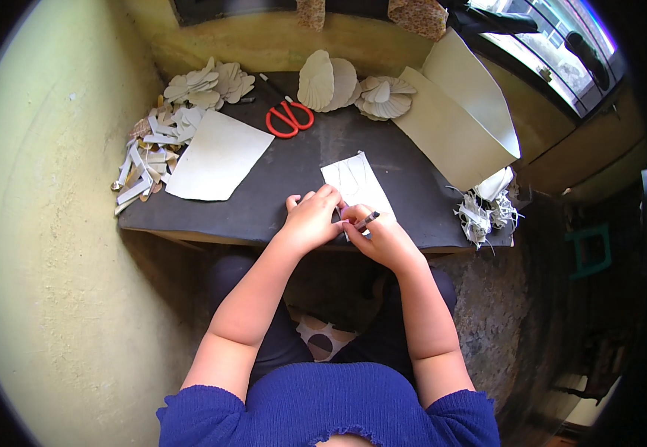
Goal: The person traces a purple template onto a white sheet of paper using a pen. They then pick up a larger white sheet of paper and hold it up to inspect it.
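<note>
A small white sheet [368,195] with curved pen lines on it lies near the table's front edge. My right hand [384,240] is closed around a dark pen [367,221], held slanted over the sheet's lower part. My left hand [310,222] rests at the sheet's left edge, fingers spread and bent, the thumb close to the right fingers. Something small and purplish shows between the hands, too hidden to name. Beyond the hands lie scissors with red handles [288,119]. A larger white sheet [219,158] is to their left.
Stacks of cut rounded pieces [326,80] stand along the back of the dark table [264,216]. White scraps [145,167] lie at the left by the wall. A large curled sheet [461,112] and a bundle of white strips [483,212] are on the right.
</note>
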Tool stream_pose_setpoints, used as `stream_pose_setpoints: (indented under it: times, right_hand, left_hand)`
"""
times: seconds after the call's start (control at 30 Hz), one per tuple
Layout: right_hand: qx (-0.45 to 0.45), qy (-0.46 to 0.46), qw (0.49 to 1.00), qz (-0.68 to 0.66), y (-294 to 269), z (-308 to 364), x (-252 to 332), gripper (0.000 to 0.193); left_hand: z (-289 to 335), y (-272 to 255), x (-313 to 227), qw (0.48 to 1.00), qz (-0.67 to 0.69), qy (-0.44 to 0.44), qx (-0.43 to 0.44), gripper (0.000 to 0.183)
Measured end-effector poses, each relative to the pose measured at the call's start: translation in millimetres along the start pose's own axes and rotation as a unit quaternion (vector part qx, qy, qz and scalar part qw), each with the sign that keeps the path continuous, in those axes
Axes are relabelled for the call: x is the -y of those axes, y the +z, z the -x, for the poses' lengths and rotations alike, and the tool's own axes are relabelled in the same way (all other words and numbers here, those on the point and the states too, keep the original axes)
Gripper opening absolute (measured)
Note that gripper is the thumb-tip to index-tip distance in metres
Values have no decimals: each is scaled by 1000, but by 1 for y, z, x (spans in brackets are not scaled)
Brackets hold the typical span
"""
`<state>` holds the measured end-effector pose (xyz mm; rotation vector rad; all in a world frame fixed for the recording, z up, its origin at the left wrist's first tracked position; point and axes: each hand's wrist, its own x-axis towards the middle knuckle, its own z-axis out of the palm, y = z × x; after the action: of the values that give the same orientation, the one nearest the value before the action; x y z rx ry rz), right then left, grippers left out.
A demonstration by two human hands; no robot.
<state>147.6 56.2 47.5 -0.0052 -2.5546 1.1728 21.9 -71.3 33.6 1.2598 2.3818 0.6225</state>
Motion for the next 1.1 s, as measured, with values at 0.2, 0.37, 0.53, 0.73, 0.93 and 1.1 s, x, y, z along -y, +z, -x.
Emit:
stream_pose_setpoints:
  times: [0.2, 0.37, 0.53, 0.73, 0.93, 1.1]
  right_hand:
    - [4, 103, 983, -151, -8, 1, -3, 12]
    - [-76, 120, 969, -202, -20, 2, -21, 20]
    - [-75, 137, 979, -130, -25, 1, -21, 26]
    - [-21, 111, 993, -41, -13, -3, -2, 25]
    - [18, 36, 999, 18, -5, -3, -3, 24]
    - [41, 27, 998, 44, -6, -3, 1, 29]
  left_hand:
    - [0, -1, 1, 1000, 17, 6, -3, 36]
    - [-4, 2, 10, 999, 31, 29, -4, 34]
    - [-5, 3, 15, 998, 40, 40, -3, 33]
    - [-5, 0, 11, 997, 60, 42, -19, 32]
    - [-5, 1, 12, 997, 62, 42, -21, 30]
    - [-6, 4, 18, 996, 67, 48, -19, 27]
